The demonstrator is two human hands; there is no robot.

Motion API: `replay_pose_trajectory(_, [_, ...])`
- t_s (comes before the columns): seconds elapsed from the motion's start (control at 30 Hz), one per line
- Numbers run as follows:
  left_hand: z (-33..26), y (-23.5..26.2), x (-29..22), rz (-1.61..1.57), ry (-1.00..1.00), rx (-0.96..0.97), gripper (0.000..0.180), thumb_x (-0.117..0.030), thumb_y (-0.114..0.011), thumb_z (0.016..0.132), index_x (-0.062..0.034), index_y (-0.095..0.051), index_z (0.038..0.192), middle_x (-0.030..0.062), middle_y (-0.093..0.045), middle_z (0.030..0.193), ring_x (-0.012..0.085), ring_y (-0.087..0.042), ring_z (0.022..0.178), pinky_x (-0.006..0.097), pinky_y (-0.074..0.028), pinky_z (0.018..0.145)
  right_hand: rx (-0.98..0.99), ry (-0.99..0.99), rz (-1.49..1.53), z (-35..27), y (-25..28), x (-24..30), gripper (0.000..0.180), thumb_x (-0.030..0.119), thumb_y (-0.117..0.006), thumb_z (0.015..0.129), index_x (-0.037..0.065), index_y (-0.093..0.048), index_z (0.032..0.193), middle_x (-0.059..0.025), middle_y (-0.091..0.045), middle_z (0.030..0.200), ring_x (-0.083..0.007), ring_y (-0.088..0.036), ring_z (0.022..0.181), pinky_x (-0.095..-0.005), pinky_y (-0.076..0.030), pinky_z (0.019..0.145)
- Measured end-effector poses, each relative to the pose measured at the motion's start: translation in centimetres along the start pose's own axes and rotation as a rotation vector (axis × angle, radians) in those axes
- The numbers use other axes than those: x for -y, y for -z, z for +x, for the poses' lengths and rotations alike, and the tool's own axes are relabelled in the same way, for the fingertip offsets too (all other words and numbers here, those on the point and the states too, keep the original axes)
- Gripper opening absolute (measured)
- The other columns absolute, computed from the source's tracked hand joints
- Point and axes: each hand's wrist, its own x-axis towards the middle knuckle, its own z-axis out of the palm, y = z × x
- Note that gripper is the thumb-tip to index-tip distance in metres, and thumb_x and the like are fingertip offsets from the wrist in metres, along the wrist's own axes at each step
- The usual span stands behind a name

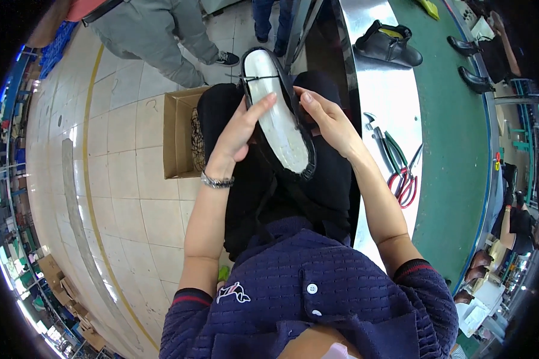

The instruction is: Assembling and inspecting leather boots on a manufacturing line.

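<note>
I hold a black shoe (278,113) upside down over my lap, its pale grey-white insole board facing up. My left hand (239,134) grips the shoe's left side, with fingers stretched along the sole toward the toe end. My right hand (326,119) clasps the right edge near the middle. Both hands touch the shoe, which runs diagonally from upper left to lower right. A metal bracelet sits on my left wrist.
An open cardboard box (175,134) stands on the tiled floor to my left. To the right, a steel bench (389,96) carries pliers and red-handled scissors (404,179), with black boots (389,45) beside a green conveyor belt (455,137). A person in grey trousers (156,36) stands ahead.
</note>
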Motion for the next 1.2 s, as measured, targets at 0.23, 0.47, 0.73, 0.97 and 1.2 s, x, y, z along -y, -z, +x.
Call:
replay_pose_trajectory(0.23, [1.2,-0.2,-0.2,0.096,0.063,0.072,0.074,-0.042,-0.066,0.090,0.0013,-0.037,0.142,0.0143,-0.053,0.131,0.0215,-0.052,0.119,0.033,-0.041,0.102,-0.095,0.099,-0.488,0.9,-0.3,0.0,0.065,0.049,-0.058,0.093,0.000,-0.052,0.136,-0.0148,-0.067,0.087,-0.0206,-0.064,0.081,-0.0325,-0.052,0.074])
replay_pose_trajectory(0.47, [2.7,1.1,0.1,0.246,0.124,0.190,0.082,-0.051,-0.067,0.085,0.0031,-0.038,0.140,0.0177,-0.056,0.126,0.0240,-0.057,0.115,0.036,-0.052,0.089,0.083,0.045,-0.211,0.7,0.8,-0.4,0.040,0.027,-0.047,0.101,-0.002,-0.056,0.128,-0.0087,-0.065,0.089,-0.0145,-0.060,0.078,-0.0286,-0.053,0.069])
replay_pose_trajectory(0.73, [2.6,1.2,-1.1,0.316,0.273,0.204,0.078,-0.054,-0.070,0.081,0.0001,-0.048,0.133,0.0141,-0.061,0.116,0.0213,-0.060,0.107,0.036,-0.053,0.080,0.144,-0.063,0.080,0.2,1.3,-2.2,0.036,0.022,-0.044,0.102,-0.002,-0.055,0.128,-0.0082,-0.065,0.103,-0.0142,-0.063,0.092,-0.0279,-0.056,0.073])
replay_pose_trajectory(0.97, [3.2,2.0,-1.0,0.299,0.214,0.221,0.075,-0.049,-0.070,0.082,0.0021,-0.048,0.131,0.0138,-0.065,0.106,0.0174,-0.067,0.084,0.028,-0.055,0.059,0.122,0.012,0.217,-0.3,1.2,-2.6,0.037,0.018,-0.045,0.101,-0.005,-0.051,0.129,-0.0088,-0.064,0.104,-0.0149,-0.063,0.093,-0.0294,-0.058,0.074])
replay_pose_trajectory(1.2, [3.8,-0.3,-2.2,0.542,-0.227,0.210,0.073,-0.039,-0.069,0.086,0.0005,-0.041,0.140,0.0157,-0.063,0.117,0.0237,-0.065,0.097,0.030,-0.051,0.083,-0.190,0.155,0.019,1.8,-2.3,-3.8,0.058,0.037,-0.057,0.098,-0.001,-0.043,0.140,-0.0095,-0.062,0.116,-0.0131,-0.057,0.103,-0.0260,-0.045,0.089])
